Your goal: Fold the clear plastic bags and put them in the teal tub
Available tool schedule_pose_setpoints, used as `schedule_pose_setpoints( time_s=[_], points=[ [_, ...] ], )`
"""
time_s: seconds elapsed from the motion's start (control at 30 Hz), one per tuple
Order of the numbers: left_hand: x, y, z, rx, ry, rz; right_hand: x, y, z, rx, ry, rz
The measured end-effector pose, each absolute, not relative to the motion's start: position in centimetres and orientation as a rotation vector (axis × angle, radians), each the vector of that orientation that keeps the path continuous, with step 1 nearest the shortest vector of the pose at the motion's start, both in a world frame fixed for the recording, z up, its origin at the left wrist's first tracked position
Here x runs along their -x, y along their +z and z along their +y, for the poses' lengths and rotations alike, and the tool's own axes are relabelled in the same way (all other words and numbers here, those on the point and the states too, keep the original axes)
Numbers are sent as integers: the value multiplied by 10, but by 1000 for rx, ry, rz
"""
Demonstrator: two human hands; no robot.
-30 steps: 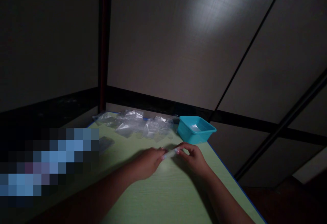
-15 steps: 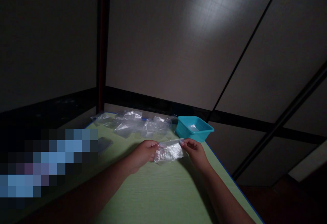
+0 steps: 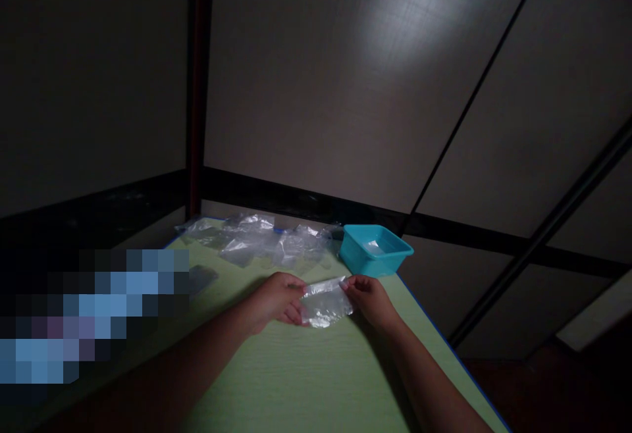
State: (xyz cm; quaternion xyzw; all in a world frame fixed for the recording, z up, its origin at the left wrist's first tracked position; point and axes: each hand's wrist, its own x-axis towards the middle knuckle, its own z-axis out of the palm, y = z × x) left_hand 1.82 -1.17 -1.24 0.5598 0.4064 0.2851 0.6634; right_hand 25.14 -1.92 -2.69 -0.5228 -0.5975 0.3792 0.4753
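A clear plastic bag [image 3: 326, 305] is stretched between my two hands, over the green tabletop [image 3: 276, 380]. My left hand [image 3: 279, 298] pinches its left side, and my right hand [image 3: 369, 298] grips its upper right corner with thumb and fingers. Light glints along the bag's upper and lower edges. Beyond my hands lie several more clear plastic bags [image 3: 251, 242], loosely spread and overlapping. To their right stands a turquoise plastic basin [image 3: 372, 262], with something pale and flat inside.
One flat plastic piece [image 3: 200, 278] lies at the table's left side. Dark wall panels [image 3: 316, 91] rise behind the table. A blue edge [image 3: 439, 328] runs down the table's right side. The lower left is blurred out by a mosaic patch.
Both hands have dropped slightly toward me with the bag. The bag's upper edge now looks folded over, and its face is smoother. The basin and the other bags have stayed put.
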Motion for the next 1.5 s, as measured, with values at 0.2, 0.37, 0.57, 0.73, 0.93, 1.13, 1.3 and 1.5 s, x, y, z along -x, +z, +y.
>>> schedule_pose_setpoints(
  time_s=[0.2, 0.37, 0.57, 0.73, 0.93, 1.13, 1.3, 1.5],
  points=[
    [-15, -14, -9, -1316, 609, 972, -252, -30, -18, 1365, 903, -1511],
    [-16, -13, -7, -1425, 542, 1109, -252, -31, -19, 1508, 720, -1677],
    [-17, -6, -10, -2091, 840, 1264, -251, -22, -26, 1724, 235, -1841],
    [-15, -2, -21, -2588, 894, 990, -243, -13, -34, 1550, 39, -1938],
    [-12, -15, -20, -2795, 588, 856, -233, -13, -44, 1508, 219, -2233],
    [-10, -27, -15, -2786, 372, 853, -232, -17, -48, 1614, 297, -2438],
    [-11, -20, -20, -2765, 334, 775, -227, -15, -50, 1676, 229, -2479],
    [-12, -20, -23, -2735, 350, 770, -223, -16, -51, 1673, 190, -2448]
  ],
)
